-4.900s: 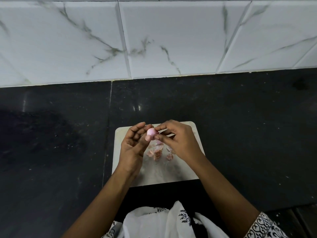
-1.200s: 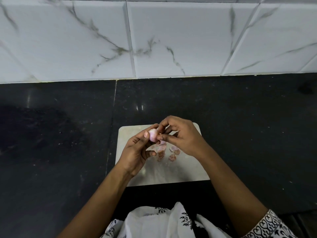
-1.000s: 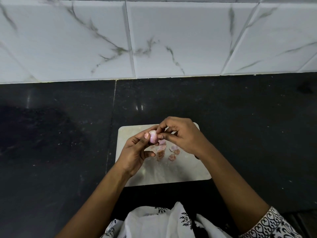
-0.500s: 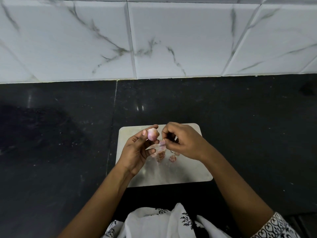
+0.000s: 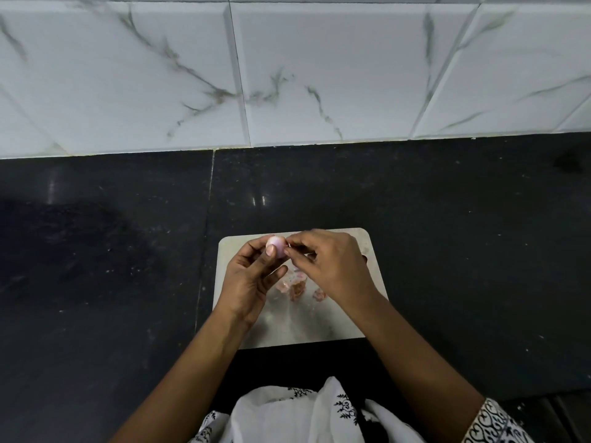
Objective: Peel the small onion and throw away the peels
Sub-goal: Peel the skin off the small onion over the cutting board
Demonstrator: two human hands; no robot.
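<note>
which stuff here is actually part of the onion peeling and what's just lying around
Part of the job:
small onion, held in the left hand
right hand, pinching at the onion
peels on the cutting board

Just there:
black countertop
marble wall tiles
white patterned cloth

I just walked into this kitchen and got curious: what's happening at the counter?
A person is peeling a small onion by hand over a pale cutting board on a dark counter. The left hand holds the onion up in its fingertips, and the right hand pinches at its skin. The onion looks mostly bare and pink. Several peels lie on the board beneath the hands, not yet thrown away.
</note>
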